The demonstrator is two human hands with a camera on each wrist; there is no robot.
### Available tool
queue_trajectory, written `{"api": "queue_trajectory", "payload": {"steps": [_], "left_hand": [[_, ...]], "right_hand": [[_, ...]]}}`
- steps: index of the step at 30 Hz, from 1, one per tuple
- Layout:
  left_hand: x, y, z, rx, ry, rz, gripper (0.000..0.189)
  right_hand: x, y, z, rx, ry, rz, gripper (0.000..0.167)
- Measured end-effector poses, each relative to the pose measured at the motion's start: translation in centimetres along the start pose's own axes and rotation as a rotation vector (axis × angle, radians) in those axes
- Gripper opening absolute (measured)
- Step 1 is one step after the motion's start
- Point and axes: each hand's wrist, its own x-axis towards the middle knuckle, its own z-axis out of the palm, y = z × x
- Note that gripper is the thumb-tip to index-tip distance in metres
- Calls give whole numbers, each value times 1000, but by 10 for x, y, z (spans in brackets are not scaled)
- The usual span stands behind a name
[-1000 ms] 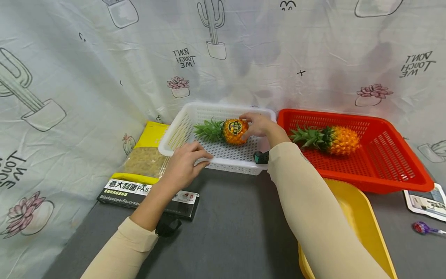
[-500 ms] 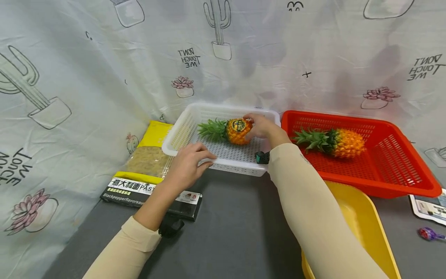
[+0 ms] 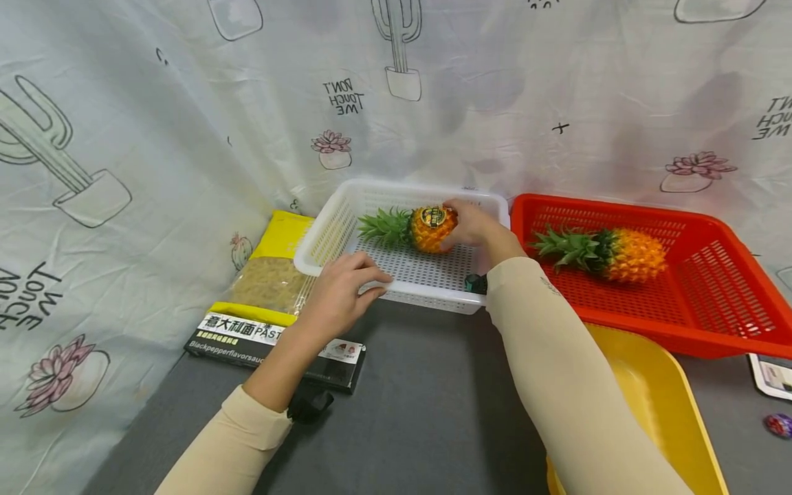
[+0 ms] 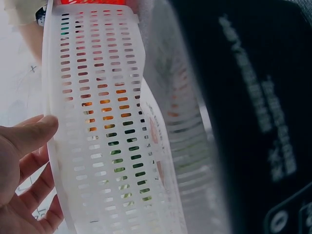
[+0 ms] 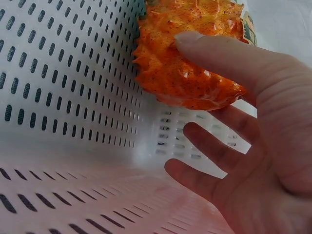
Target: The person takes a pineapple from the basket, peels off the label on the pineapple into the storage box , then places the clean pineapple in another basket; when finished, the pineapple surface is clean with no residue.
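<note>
A small pineapple with a green crown and a round black label lies on its side in a white perforated basket. My right hand grips its bottom end. In the right wrist view, the thumb presses on the orange skin, index finger behind, the other fingers spread apart from it. My left hand pinches the basket's front rim, thumb outside and fingers over the inner side in the left wrist view. Another pineapple lies in a red perforated basket at the right.
Left of the white basket lie a yellow bag of dry pasta and a black pasta box. A yellow tray stands at front right, partly under my right sleeve. A lollipop and a white-edged package lie at the right edge.
The head view has shifted, so everything sits further right in it. My right hand has closed further round the pineapple, which has turned slightly, its label facing more upward. The left hand stays at the rim.
</note>
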Motion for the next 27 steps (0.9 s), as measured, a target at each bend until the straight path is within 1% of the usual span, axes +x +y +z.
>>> {"api": "queue_trajectory", "payload": {"steps": [7,13,18,24,27], "left_hand": [[0,0,-1,12,-2,3,20],[0,0,0,12,-1,4,19],[-2,0,0,6,-4,0,18],[0,1,-1,26,-21,1,18],[0,0,-1,34,-26,-3,17]], "right_hand": [[-1,0,0,-53,12,-53,90],[0,3,1,-33,21,-69,86],[-1,2,2,17,22,-68,84],[-6,-1,-4,172,-17,-23,87],[-8,-5,-9,238,-27,-24,87]]}}
